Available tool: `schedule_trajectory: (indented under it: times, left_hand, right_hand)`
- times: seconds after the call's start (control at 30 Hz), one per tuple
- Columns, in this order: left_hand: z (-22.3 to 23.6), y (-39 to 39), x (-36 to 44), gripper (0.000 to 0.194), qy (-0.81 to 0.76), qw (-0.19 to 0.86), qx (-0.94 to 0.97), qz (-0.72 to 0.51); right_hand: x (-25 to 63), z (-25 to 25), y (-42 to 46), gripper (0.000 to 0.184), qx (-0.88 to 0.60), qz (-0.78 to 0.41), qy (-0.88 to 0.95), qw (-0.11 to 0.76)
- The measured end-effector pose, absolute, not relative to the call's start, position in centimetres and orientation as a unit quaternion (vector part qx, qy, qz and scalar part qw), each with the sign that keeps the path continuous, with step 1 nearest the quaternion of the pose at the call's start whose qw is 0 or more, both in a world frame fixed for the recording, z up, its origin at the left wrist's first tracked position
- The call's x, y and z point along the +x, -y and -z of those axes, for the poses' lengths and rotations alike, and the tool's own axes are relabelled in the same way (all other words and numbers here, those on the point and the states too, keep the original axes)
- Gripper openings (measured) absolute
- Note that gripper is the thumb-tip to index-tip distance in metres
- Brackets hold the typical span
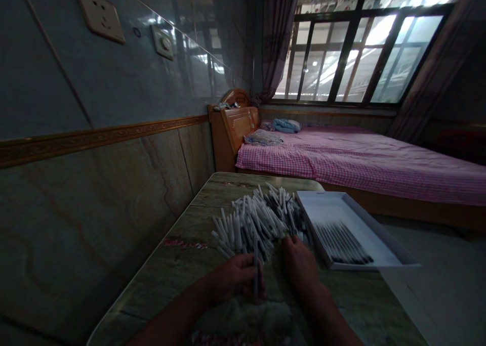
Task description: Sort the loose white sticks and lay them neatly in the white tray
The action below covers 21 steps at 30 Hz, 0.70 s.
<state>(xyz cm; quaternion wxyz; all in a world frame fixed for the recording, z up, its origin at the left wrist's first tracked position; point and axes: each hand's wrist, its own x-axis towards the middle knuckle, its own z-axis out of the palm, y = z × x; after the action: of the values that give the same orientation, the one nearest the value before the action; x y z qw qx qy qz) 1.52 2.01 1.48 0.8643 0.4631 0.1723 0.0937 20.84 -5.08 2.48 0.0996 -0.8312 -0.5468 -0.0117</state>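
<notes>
A large loose heap of white pens [254, 219] with dark tips lies on a marble-patterned table [163, 280]. My left hand [234, 278] is at the near edge of the heap, shut on a single white pen [256, 277] that points roughly upright against the fingers. My right hand [299, 262] sits beside it, its fingertips against the heap's near right side; its fingers are partly hidden. To the right stands a shallow white tray [355, 224], with a neat row of pens [339, 244] lying side by side in it.
The table's left side runs along a marble-look tiled wall [94, 224] with a wooden trim strip. Beyond the far end stands a bed [360, 164] with a pink gingham sheet and a wooden headboard. Floor [436, 285] lies to the right of the table.
</notes>
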Motion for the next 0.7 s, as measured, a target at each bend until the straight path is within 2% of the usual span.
schedule_trajectory:
  times: [0.1,0.17,0.3,0.43,0.57,0.7]
  left_hand:
    - [-1.1,-2.6,2.0,0.021,-0.201,0.864,0.422,-0.189]
    - [-0.8,-2.9,2.2,0.020,-0.211,0.864,0.389,-0.240]
    - [-0.5,-3.3,2.4,0.021,-0.218,0.859,0.340,-0.314]
    - [-0.7,-3.6,2.8,0.016,-0.234,0.848,0.299,-0.369]
    - [-0.9,-3.9,3.0,0.011,-0.250,0.846,0.260,-0.392]
    - [-0.7,-3.9,3.0,0.011,-0.254,0.843,0.259,-0.398]
  right_hand:
    - [21.1,-2.1,5.2,0.023,-0.829,0.005,0.545,0.128]
    - [21.3,-1.7,5.2,0.021,-0.824,-0.003,0.536,0.183]
    - [20.8,-0.7,5.0,0.014,-0.757,-0.055,0.522,0.390]
    - [18.7,-0.4,4.6,0.015,-0.667,-0.199,0.458,0.553]
    - [16.6,-0.6,4.3,0.019,-0.589,-0.330,0.375,0.635]
    - [15.7,-0.7,3.9,0.026,-0.555,-0.376,0.314,0.672]
